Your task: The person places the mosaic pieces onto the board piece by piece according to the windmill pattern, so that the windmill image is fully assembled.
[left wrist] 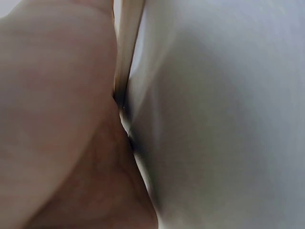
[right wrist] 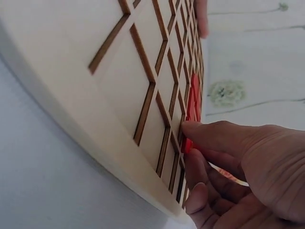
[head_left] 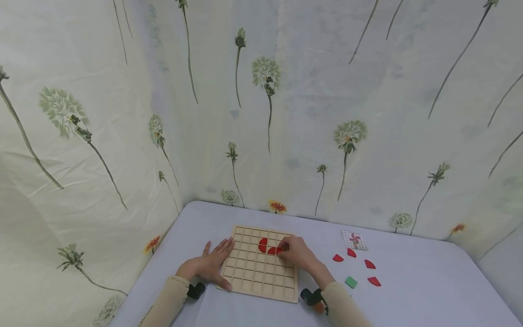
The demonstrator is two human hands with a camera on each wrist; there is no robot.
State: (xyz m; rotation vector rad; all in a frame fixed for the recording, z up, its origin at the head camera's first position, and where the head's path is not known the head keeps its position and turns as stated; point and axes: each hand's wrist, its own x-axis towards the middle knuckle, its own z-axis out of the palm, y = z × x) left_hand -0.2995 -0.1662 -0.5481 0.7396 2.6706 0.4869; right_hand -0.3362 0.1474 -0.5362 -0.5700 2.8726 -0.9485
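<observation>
A wooden board (head_left: pixel 253 274) with a grid of square cells lies on the table. My left hand (head_left: pixel 210 263) rests along its left edge, fingers spread and the thumb near the front left corner; in the left wrist view the palm (left wrist: pixel 57 95) fills the left side. Over the board's right half, my right hand (head_left: pixel 300 254) pinches a red quarter-circle piece (right wrist: pixel 187 145) between thumb and finger, at the grid's surface. Just left of it sits another red piece (head_left: pixel 271 250), and red pieces (head_left: pixel 262 245) forming a rounded shape lie beyond. Whether the pinched piece lies flat in a cell I cannot tell.
Right of the board lie several loose red quarter-circle pieces (head_left: pixel 369 264) and a green square (head_left: pixel 351 282). Behind them is a small card (head_left: pixel 354 240) with a grid and a red flower-like pattern. An orange thing (head_left: pixel 318 308) is partly hidden under the right wrist. A flower-printed cloth (head_left: pixel 294 136) hangs behind the table.
</observation>
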